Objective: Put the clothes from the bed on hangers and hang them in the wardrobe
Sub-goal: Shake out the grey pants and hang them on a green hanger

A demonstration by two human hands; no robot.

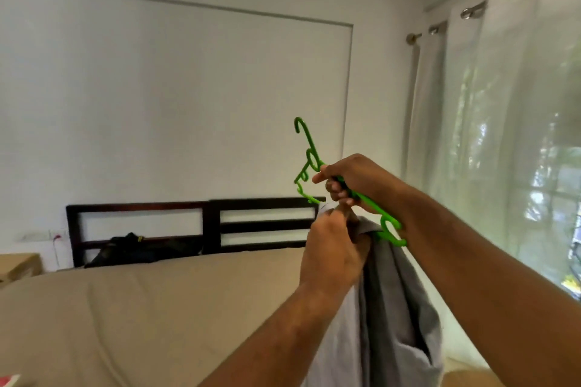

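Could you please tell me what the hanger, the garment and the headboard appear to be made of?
The hanger looks like moulded plastic: uniform bright green, smooth, with thin shaped loops. The garment seems a thin woven cloth, perhaps cotton, matte grey, falling in soft folds. The headboard appears to be dark-stained wood with a low sheen, though the grain is too blurred to confirm.

No text, label, brand, number or sign can be read anywhere here.

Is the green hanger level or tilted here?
Tilted. The right hand grips the green hanger, hook up-left and one arm end down-right, above the grey garment that the left hand grips.
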